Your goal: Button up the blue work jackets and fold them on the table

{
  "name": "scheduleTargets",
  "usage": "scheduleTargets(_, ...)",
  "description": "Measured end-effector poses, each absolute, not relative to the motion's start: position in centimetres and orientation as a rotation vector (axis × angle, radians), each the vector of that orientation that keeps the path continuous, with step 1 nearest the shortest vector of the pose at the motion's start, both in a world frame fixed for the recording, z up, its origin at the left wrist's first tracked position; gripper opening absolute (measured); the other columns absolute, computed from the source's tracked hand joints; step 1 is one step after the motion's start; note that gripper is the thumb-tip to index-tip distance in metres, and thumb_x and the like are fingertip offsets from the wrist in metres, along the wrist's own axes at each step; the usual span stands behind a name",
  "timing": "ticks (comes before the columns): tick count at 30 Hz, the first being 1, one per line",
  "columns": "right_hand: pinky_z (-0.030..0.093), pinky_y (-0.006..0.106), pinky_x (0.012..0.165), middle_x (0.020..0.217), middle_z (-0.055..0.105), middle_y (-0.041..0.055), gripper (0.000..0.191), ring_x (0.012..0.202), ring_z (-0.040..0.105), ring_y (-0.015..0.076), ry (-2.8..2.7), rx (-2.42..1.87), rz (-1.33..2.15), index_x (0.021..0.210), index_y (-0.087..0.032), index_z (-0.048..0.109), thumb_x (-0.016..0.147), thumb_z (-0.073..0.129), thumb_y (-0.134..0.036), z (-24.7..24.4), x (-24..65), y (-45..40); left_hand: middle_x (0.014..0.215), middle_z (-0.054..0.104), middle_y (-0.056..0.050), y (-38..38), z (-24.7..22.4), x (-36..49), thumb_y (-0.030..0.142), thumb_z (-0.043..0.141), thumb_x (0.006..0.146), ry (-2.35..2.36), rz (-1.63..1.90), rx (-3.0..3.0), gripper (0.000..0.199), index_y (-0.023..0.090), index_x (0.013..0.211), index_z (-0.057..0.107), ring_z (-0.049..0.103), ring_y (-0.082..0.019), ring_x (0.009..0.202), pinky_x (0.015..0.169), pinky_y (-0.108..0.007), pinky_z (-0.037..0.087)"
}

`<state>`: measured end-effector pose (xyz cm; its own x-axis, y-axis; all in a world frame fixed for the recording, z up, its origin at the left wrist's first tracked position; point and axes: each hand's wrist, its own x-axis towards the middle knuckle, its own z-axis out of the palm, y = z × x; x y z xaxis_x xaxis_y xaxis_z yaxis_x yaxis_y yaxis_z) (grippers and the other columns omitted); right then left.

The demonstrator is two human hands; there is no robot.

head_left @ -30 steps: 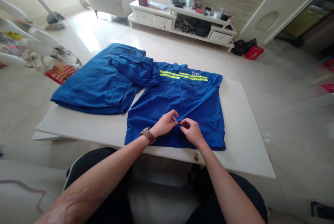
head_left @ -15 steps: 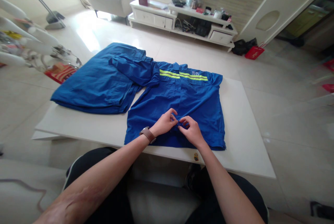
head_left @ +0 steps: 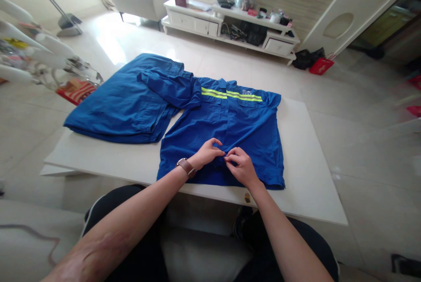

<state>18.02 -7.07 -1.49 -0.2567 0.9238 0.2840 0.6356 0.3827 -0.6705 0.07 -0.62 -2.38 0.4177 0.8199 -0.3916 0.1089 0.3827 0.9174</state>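
A blue work jacket [head_left: 194, 128] lies spread on the white table, its collar away from me and a yellow-and-grey reflective stripe [head_left: 243, 96] across the chest. Low on its front opening, my left hand [head_left: 208, 152] and my right hand [head_left: 240, 165] meet with their fingertips almost touching. Both pinch the cloth at the front edge; whether a button sits between the fingers is too small to tell. One sleeve [head_left: 171, 85] is folded toward the left, over a pile of blue clothing [head_left: 121, 102].
The white table [head_left: 305, 176] extends past the jacket on the right, with a small sticker [head_left: 247, 198] near its front edge. A white rack [head_left: 39, 54] stands at the left. Beyond the floor are a white TV cabinet [head_left: 190, 23] and a red bag [head_left: 320, 66].
My fingers have shifted slightly and drawn closer together at the jacket's front edge. The small raised bit of cloth between them shows less. The clothing lies as before.
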Motion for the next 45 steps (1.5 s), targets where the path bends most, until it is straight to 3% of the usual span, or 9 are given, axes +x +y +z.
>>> scheduleTargets(6,0.050,0.038,0.087,0.101,0.066,0.0069,0.013,0.097,0.061,0.0234,-2.184,-1.327,0.513,0.088,-0.026,0.070,0.090,0.063,-0.016,-1.0,18.0,-7.1,0.062,0.053,0.008,-1.0,-2.4,0.2,0.023,0.076,0.071,1.190,0.601,1.046,0.036,0.021,0.099,0.054,0.043,-0.007,0.051,0.050,-0.022,0.028)
scheduleTargets(10,0.051,0.039,0.090,0.105,0.067,0.0072,0.028,0.101,0.062,0.0252,-2.081,-1.405,0.571,0.105,-0.025,0.066,0.082,0.061,-0.009,-1.3,18.2,-7.1,0.066,0.056,0.007,-0.6,-2.4,-0.1,0.031,0.073,0.076,1.057,0.620,1.109,0.037,0.021,0.105,0.051,0.050,-0.010,0.058,0.055,-0.022,0.035)
scheduleTargets(15,0.051,0.032,0.078,0.090,0.071,0.0026,0.023,0.082,0.065,0.0199,-1.794,-1.511,0.640,0.092,-0.023,0.068,0.079,0.055,-0.010,-1.1,19.1,-6.7,0.085,0.063,0.003,0.0,-1.7,-0.9,0.019,0.082,0.059,0.900,0.586,1.462,0.053,0.021,0.105,0.056,0.057,-0.012,0.073,0.067,-0.024,0.045)
scheduleTargets(19,0.049,0.030,0.073,0.078,0.071,0.0012,0.014,0.075,0.065,0.0191,-1.758,-1.525,0.671,0.076,-0.022,0.069,0.074,0.059,-0.013,0.2,19.9,-6.6,0.078,0.063,0.002,0.8,-0.6,-1.9,0.013,0.073,0.062,0.828,0.513,1.673,0.025,0.019,0.084,0.063,0.058,-0.014,0.073,0.067,-0.025,0.045)
scheduleTargets(22,0.050,0.029,0.074,0.077,0.073,-0.0002,0.013,0.076,0.066,0.0181,-1.890,-1.448,1.009,0.072,-0.021,0.071,0.071,0.062,-0.013,0.5,20.5,-6.7,0.067,0.066,0.001,1.1,-0.1,-2.8,0.022,0.076,0.066,0.665,0.186,1.763,0.008,0.019,0.069,0.070,0.059,-0.015,0.065,0.062,-0.025,0.044)
scheduleTargets(27,0.045,0.023,0.056,0.067,0.071,-0.0015,0.008,0.061,0.062,0.0147,-2.036,-1.423,1.701,0.077,-0.021,0.078,0.075,0.074,-0.027,-1.4,20.2,-7.2,0.066,0.074,-0.001,0.2,-1.4,-3.3,0.021,0.074,0.066,0.571,-0.322,1.658,0.004,0.022,0.066,0.078,0.066,-0.018,0.063,0.059,-0.025,0.047)
scheduleTargets(33,0.049,0.027,0.083,0.102,0.071,0.0043,0.030,0.090,0.065,0.0173,-2.187,-1.615,0.976,0.117,-0.022,0.071,0.088,0.063,-0.018,-2.7,18.3,-7.4,0.069,0.074,-0.001,0.4,-2.4,-2.7,0.022,0.071,0.074,0.959,-0.247,1.980,0.007,0.020,0.070,0.076,0.065,-0.015,0.065,0.059,-0.023,0.042)
scheduleTargets(37,0.045,0.026,0.086,0.118,0.064,0.0056,0.051,0.095,0.064,0.0178,-2.424,-1.728,0.818,0.142,-0.031,0.058,0.095,0.049,-0.013,-2.3,17.8,-7.7,0.079,0.076,-0.001,0.3,-2.4,-2.4,0.022,0.073,0.075,1.003,-0.217,2.104,0.005,0.021,0.079,0.076,0.067,-0.015,0.071,0.063,-0.023,0.043)
scheduleTargets(45,0.038,0.028,0.075,0.101,0.066,0.0048,0.022,0.088,0.061,0.0182,-2.323,-1.967,0.641,0.101,-0.023,0.065,0.091,0.048,-0.013,-1.9,17.9,-7.3,0.089,0.074,-0.003,-0.9,-2.9,-1.6,0.023,0.079,0.073,1.021,-0.168,2.263,0.016,0.022,0.088,0.072,0.068,-0.020,0.083,0.069,-0.026,0.046)
